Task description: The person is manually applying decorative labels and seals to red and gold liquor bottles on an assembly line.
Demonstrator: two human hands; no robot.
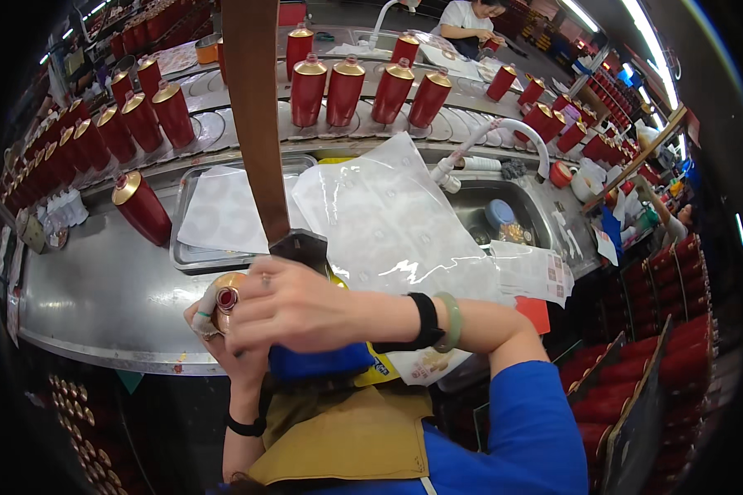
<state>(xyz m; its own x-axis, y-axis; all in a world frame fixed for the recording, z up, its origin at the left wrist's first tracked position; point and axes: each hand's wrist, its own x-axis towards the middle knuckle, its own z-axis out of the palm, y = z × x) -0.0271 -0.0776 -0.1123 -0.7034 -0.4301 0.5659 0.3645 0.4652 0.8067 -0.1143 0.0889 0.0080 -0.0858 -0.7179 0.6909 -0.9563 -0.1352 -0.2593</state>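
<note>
Head view: left hand [215,330] grips a red can with gold top [225,299] from below, held at chest height just off the near edge of the steel table [99,297]. Right hand [293,307] closes over the can's top from the right, fingers curled on it. Metal tray [191,257] with clear plastic sheets [380,214] lies just beyond.

Red bottles [344,91] with gold shoulders; blue sleeve [532,429]; black wristband [427,320]; green bangle [451,320].
</note>
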